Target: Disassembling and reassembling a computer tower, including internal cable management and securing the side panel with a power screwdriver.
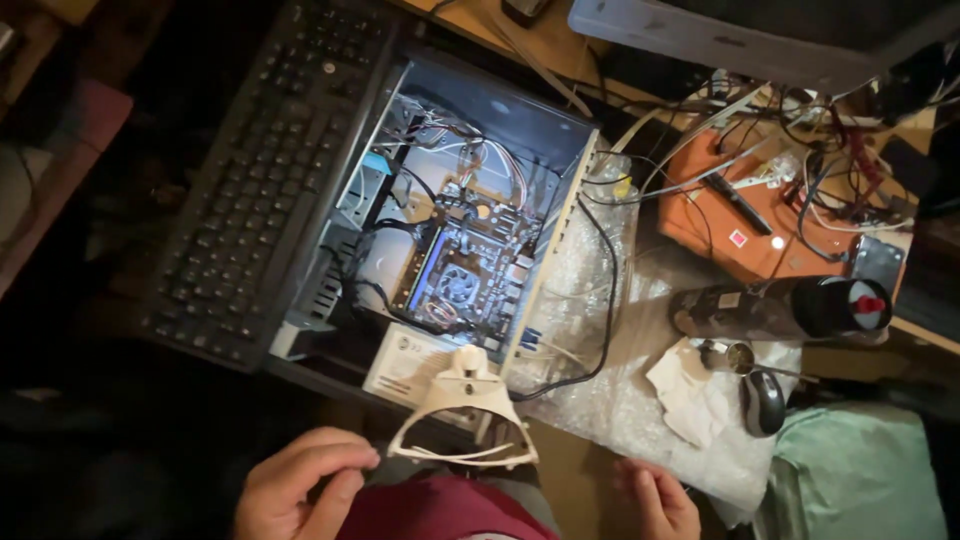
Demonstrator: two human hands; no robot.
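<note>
Left hand (300,485) is sitting closest to the camera, thumb and fingers pinching together at the rim of a white plastic fan-shaped bracket (465,420), apparently on a thin wire trailing from it (too small to tell for sure). Right hand (655,500) is lying relaxed and part open at the edge of the bubble wrap (610,400), holding nothing.

Bracket is hanging just in front of the open computer case (480,220), which is lying on its side with the circuit board (460,270) and loose wiring exposed.

Risks, as a judgement:
- bracket is only being held from one side, so it could tip or swing into the board
- black cable (607,290) is looping over the case edge, easy snag
- keyboard (265,190) is leaning on the case, a bump could slide it
- dark bottle (780,308) is lying on its side near the mouse (765,402), could roll
</note>
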